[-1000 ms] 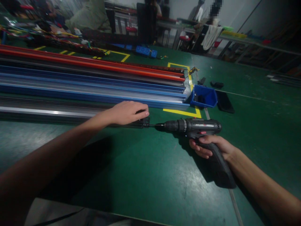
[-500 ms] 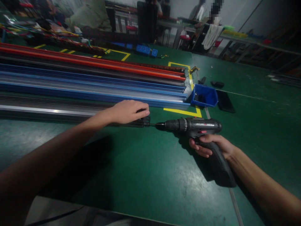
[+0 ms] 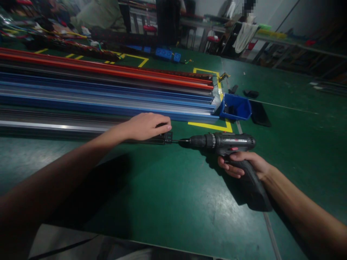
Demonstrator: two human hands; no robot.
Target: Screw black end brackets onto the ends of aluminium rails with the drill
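My right hand (image 3: 241,164) is wrapped round the grip of a black cordless drill (image 3: 233,141), which lies level and points left. Its long thin bit (image 3: 177,141) reaches the black end cap (image 3: 168,137) on a dark metal profile (image 3: 59,126). Over the right end of that profile, my left hand (image 3: 148,126) is closed from above, thumb toward the end cap. Its fingertips on the far side are hidden. Whether the bit sits in a screw is too small to tell.
Blue profiles (image 3: 108,95) and red profiles (image 3: 108,68) lie behind, lengthwise. A blue bin (image 3: 235,107) with small black parts stands at their right ends, beside a flat black object (image 3: 260,113). Wiring bundles (image 3: 73,41) lie at the back left, with a person (image 3: 99,16) beyond.
The whole view has shifted slightly, so everything sits a little higher. Both hands, the drill and the profile keep the same positions relative to each other.
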